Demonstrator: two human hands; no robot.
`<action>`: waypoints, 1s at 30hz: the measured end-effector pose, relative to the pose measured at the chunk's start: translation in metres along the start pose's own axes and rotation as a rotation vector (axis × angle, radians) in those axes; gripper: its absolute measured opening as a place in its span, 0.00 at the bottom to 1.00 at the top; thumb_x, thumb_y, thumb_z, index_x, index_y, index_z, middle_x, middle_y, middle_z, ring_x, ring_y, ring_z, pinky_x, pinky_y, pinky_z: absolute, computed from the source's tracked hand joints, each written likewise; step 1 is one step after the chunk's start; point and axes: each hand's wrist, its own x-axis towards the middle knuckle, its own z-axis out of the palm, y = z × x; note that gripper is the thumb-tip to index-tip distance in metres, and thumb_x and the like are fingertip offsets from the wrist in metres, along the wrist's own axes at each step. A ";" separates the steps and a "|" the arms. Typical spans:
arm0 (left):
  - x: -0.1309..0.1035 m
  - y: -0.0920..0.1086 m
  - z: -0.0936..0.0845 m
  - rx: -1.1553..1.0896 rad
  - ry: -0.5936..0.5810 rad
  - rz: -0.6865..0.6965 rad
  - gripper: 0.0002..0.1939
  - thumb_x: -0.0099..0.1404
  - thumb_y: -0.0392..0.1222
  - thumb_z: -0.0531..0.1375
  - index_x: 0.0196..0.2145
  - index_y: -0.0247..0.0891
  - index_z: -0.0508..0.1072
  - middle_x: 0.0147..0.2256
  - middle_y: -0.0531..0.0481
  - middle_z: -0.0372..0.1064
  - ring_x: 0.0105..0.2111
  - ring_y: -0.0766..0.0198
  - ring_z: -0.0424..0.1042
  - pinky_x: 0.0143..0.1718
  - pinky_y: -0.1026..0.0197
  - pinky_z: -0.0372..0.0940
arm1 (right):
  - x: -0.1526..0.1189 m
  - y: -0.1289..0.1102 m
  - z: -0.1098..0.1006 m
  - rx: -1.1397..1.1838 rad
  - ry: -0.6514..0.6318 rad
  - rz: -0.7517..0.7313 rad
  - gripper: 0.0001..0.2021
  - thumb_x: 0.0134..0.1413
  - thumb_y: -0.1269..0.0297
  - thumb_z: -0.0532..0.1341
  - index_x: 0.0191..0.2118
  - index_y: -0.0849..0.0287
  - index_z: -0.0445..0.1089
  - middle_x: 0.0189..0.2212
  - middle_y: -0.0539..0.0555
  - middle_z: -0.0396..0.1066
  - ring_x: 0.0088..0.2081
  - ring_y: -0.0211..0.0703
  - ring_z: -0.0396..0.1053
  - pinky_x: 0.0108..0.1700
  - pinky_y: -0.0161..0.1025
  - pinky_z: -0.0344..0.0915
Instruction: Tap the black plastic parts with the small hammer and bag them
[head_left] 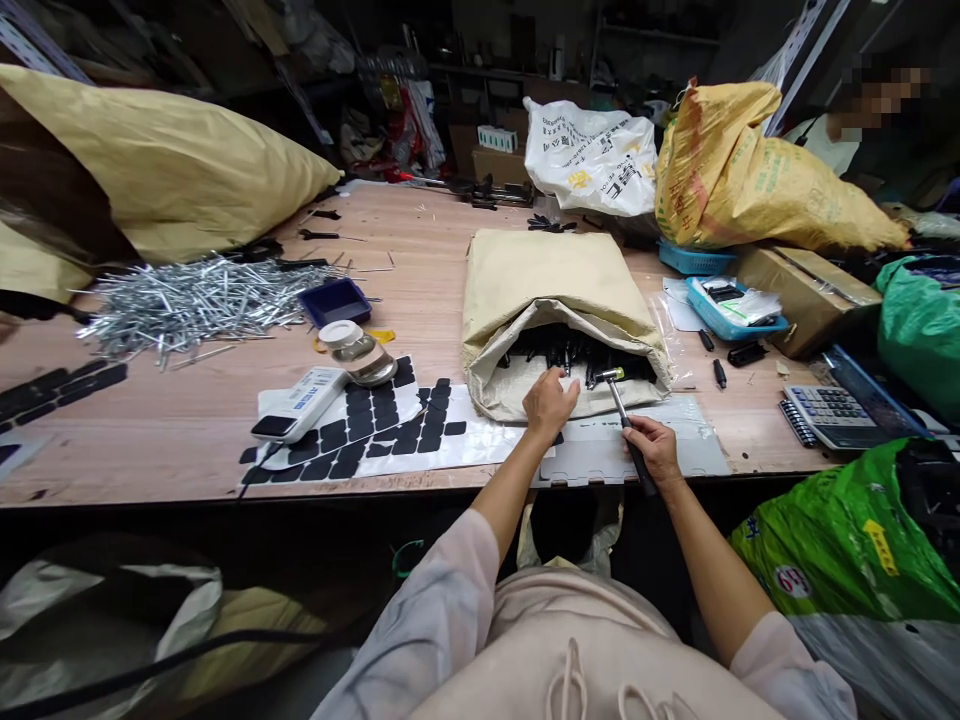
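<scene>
An open cream sack (551,265) lies on the wooden table with its mouth toward me, and dark parts (566,350) show inside it. My left hand (550,403) is at the lower edge of the sack's mouth, fingers curled; what it may hold is too small to make out. The handle of a small hammer (636,450) is gripped in my right hand (654,448), to the right of the left one. The hammer's head, with a yellowish tip, is over the sack opening. Beneath the hands lies a pale sheet (686,435).
A heap of metal rods (202,300) lies left, near a blue tray (335,302), a glass jar (360,352) and black pad sheets (360,415). A calculator (836,415), a blue basket (735,305) and a cardboard box (802,295) stand right. A person (832,140) is at the back right.
</scene>
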 end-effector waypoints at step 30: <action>0.005 -0.060 0.013 0.091 -0.136 0.354 0.12 0.64 0.50 0.67 0.45 0.49 0.82 0.40 0.49 0.72 0.44 0.56 0.66 0.47 0.56 0.60 | -0.005 0.008 0.001 -0.203 -0.107 -0.077 0.18 0.45 0.54 0.69 0.40 0.60 0.80 0.24 0.51 0.74 0.20 0.39 0.68 0.23 0.36 0.69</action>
